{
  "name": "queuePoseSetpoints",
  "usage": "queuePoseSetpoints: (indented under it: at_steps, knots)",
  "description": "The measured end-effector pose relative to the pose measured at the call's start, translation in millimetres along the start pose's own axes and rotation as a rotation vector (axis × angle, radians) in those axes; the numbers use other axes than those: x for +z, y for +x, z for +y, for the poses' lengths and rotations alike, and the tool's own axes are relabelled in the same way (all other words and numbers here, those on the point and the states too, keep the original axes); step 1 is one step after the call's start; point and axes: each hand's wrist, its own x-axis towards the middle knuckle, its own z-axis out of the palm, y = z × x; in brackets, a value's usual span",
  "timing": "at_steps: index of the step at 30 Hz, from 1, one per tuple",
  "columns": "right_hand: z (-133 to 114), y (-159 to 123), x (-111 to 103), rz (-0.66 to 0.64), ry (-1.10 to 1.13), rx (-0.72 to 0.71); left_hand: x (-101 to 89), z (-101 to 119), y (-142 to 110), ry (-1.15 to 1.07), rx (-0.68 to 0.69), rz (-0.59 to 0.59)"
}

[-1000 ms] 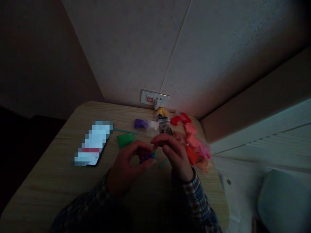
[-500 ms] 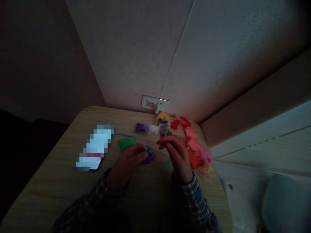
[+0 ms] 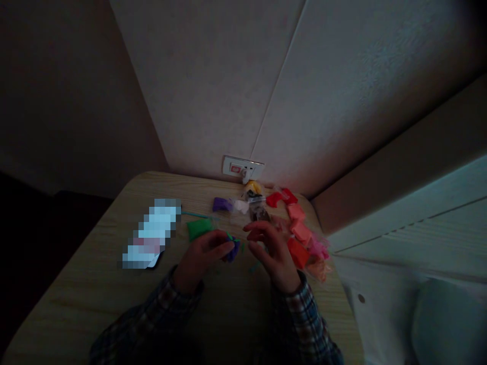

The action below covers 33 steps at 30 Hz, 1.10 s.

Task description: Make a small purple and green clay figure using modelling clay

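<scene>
Between the thumb and fingers of my left hand (image 3: 203, 256) is a small purple clay figure (image 3: 233, 248) with thin green leaf-like strips on top. My right hand (image 3: 273, 253) is held a little to the right of it, fingers curved and apart, with nothing visible in them. A small green piece (image 3: 242, 247) shows between the two hands. A green clay packet (image 3: 198, 229) lies just beyond my left hand. Near my right fingertips, on the table, is a thin teal stick (image 3: 254, 267), partly hidden.
On the wooden table (image 3: 76, 284), a lit phone (image 3: 154, 233) lies at the left, with another teal stick (image 3: 195, 215) beside it. Purple (image 3: 222, 204), red (image 3: 289, 196), pink (image 3: 301, 232) and orange clay packets (image 3: 299, 252) lie behind and right. A wall socket (image 3: 242, 168) holds a plug.
My right hand's fingers have spread and curved more. The purple clay figure has turned in my left hand, its green strips now pointing differently. The view has shifted slightly.
</scene>
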Motion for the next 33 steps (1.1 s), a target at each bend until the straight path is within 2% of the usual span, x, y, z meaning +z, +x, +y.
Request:
queuePoseSetpoints:
  at_steps: [3,8,13,22,25,29,33]
  knots:
    - [2.3,-6.4,4.9,-0.055,-0.018,-0.069,-0.1,4.4,-2.1,0.039,0.034,-0.039]
    - [2.0,-6.7,7.6,0.005,-0.012,-0.153,2.7,7.8,-4.4,0.056,0.087,-0.074]
    - [-1.5,-4.8,7.1,0.019,0.004,-0.152,5.6,10.2,-8.1,0.007,0.111,-0.08]
    - [-17.4,-10.4,7.5,0.086,-0.122,-0.282,5.0,6.9,-15.8,0.165,0.394,-0.068]
    - [-20.8,-12.1,6.5,0.103,-0.181,-0.317,4.9,8.8,-16.8,0.216,0.442,-0.072]
    - [-21.8,-12.2,5.7,0.099,-0.205,-0.318,5.8,12.3,-18.3,0.241,0.427,-0.077]
    - [-19.7,-10.6,5.1,0.086,-0.168,-0.275,5.9,12.6,-17.1,0.17,0.328,-0.078]
